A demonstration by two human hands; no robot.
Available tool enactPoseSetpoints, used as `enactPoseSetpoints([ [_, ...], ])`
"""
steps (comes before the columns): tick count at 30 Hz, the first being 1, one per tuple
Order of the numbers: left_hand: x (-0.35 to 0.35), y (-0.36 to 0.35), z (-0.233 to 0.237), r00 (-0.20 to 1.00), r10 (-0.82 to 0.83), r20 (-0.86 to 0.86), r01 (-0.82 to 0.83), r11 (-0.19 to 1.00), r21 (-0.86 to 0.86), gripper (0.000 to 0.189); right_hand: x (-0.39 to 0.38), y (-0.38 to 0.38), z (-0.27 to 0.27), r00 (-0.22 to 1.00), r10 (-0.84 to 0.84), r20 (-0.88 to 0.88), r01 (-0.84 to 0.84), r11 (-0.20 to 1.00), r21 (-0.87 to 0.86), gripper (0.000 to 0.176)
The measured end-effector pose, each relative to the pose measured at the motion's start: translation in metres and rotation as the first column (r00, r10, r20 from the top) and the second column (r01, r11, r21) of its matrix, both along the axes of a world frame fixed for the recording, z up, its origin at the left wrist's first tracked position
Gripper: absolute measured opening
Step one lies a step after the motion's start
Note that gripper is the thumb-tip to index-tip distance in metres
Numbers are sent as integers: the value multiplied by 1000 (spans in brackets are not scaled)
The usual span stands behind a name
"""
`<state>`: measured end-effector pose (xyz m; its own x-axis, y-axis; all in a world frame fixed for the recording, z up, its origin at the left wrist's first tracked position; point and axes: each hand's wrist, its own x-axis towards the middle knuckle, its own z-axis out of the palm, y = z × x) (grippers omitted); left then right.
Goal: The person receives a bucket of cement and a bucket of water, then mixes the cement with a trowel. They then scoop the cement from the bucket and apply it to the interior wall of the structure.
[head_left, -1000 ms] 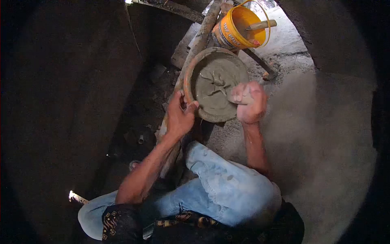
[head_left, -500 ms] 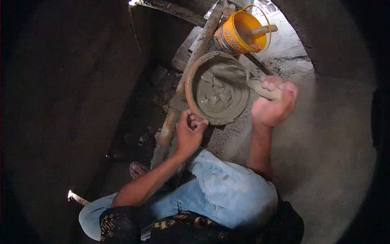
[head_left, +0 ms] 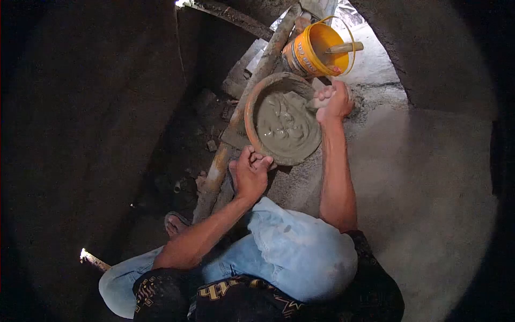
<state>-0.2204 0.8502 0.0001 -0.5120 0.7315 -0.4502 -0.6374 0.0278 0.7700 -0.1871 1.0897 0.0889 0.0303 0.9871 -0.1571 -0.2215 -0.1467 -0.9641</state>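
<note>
An orange-rimmed bowl (head_left: 249, 115) holds wet grey mortar (head_left: 284, 126), smooth and heaped in soft folds. At its near left edge, my left hand (head_left: 252, 174) is closed on the rim with curled fingers. My right hand (head_left: 335, 102) is above the bowl's right edge, its fingers wrapped round the handle of a trowel. Most of the trowel is hidden behind the hand and by the mortar, and its blade end is at the right side of the bowl.
Beyond the bowl stands a yellow bucket (head_left: 303, 53) with a wooden handle (head_left: 344, 48) sticking out. A wooden pole (head_left: 217, 169) runs along the bowl's left side, with a dark, rubble-strewn drop past it. To the right rises a grey plastered surface (head_left: 429, 177).
My right hand has moved left and upward with the trowel, closer to the bowl's far right rim. My left hand stays at the rim.
</note>
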Motion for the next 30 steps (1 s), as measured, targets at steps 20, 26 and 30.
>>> enactPoseSetpoints([
  [20, -6, -7, 4, 996, -71, -52, 73, 997, 25, 20, 35, -115, 1, 814, 406, 416, -567, 714, 411, 5],
  [26, -11, -4, 14, 997, -40, -59, 42, 998, 37, 21, 43, -102, 54, 881, 462, 104, -458, 774, 437, 14],
  [30, -26, -5, 29, 989, -107, -101, 105, 994, -25, 20, 53, -101, -9, 877, 457, 150, -472, 756, 453, 21],
])
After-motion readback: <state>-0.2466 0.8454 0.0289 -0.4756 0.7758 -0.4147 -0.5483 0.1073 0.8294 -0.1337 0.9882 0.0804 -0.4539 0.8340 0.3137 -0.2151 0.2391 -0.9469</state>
